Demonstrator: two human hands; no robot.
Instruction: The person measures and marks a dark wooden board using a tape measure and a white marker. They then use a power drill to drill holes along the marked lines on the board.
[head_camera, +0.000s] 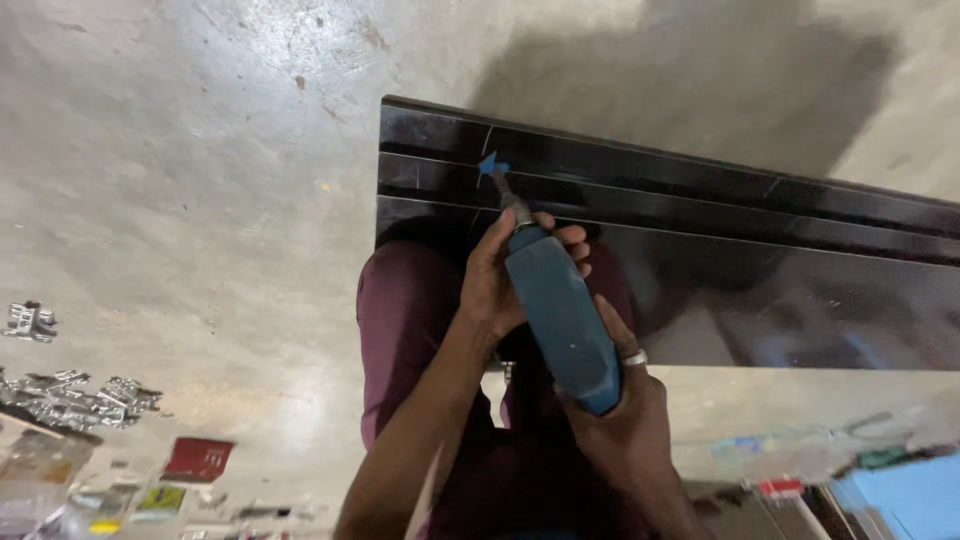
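Observation:
A blue hand-held power tool (558, 315) points up and left, its small blue-tipped bit (493, 167) resting on a groove of a long glossy black grooved panel (700, 200). My left hand (498, 275) wraps the tool's front end near the metal collar. My right hand (620, 400), wearing a ring, grips the rear of the tool body. The panel lies across my maroon-trousered leg (405, 320) above the concrete floor.
Concrete floor (200, 150) spreads to the left. Several small shiny metal parts (75, 395) lie at the far left, with a red packet (198, 458) and clear bags below them. Blue and mixed items (900, 490) sit at the bottom right.

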